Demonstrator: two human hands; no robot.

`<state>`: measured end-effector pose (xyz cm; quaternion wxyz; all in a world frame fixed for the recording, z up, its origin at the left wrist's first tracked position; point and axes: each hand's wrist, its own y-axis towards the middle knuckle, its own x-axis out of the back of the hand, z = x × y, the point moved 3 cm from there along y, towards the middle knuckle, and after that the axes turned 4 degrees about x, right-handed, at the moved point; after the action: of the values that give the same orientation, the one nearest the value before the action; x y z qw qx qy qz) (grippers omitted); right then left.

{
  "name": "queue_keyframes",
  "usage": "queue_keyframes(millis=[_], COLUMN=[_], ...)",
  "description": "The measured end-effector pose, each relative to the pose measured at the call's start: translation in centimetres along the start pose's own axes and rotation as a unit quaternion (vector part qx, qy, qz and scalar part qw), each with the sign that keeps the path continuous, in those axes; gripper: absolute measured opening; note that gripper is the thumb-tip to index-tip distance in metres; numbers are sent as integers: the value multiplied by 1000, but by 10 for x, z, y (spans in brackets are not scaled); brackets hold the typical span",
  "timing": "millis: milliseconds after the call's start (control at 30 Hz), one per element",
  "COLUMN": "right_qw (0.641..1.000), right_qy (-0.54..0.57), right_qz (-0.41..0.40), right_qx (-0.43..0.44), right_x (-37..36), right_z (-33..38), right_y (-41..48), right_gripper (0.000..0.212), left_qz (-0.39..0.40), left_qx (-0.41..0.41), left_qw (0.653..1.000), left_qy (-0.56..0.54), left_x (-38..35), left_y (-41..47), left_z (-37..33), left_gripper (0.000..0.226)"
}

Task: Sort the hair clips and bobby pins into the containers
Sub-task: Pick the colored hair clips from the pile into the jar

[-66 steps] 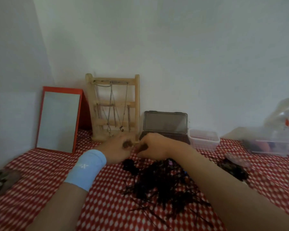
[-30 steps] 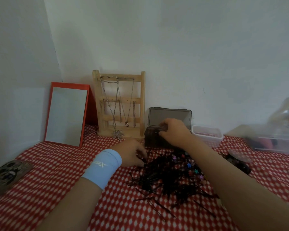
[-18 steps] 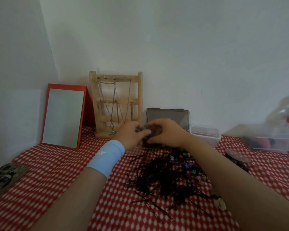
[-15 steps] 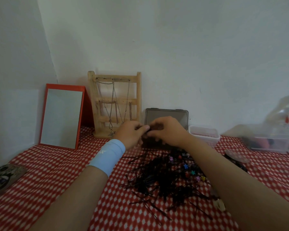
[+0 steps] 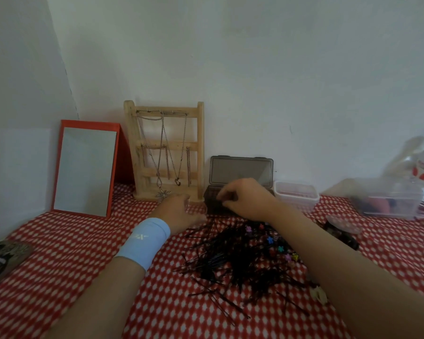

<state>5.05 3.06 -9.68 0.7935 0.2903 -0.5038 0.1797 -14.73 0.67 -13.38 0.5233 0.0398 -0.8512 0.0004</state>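
Black wiry pins [image 5: 230, 260] heap on the bench [image 5: 66, 243]. Right hand [image 5: 249, 200] curls over the dark box [image 5: 240, 171], hiding its tray; whether it grips anything, I can't tell. Left hand [image 5: 178, 211] rests slack beside them.

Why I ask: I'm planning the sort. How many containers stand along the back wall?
3: a dark grey hinged box, lid up, behind the right hand; a small clear plastic tub right of it; a larger clear plastic container far right. More may lie off-frame.

Matt checked cloth [image 5: 71, 241]; bare wooden rack [image 5: 200, 148]; clear plastic tub [image 5: 296, 195]; smoky translucent plastic box [image 5: 241, 171].
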Motion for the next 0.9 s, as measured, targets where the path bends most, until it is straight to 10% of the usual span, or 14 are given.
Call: queue_keyframes(millis=[333, 500, 900], right_qw=[982, 950, 972], right_qy=[96, 90, 146], right_qz=[157, 296, 174], right_qx=[43, 53, -54], right_x=[-12, -25, 33], right_z=[31, 56, 15], right_y=[-18, -41, -48], right_gripper=[5, 32, 23], left_qz=[-9, 15, 47], left_qx=[-35, -30, -114], left_qw=[999, 999, 992], left_qy=[-4, 14, -3], left_x=[17, 10, -6], left_y=[-20, -23, -25], left_z=[-17, -19, -57], left_gripper=[58, 63, 74])
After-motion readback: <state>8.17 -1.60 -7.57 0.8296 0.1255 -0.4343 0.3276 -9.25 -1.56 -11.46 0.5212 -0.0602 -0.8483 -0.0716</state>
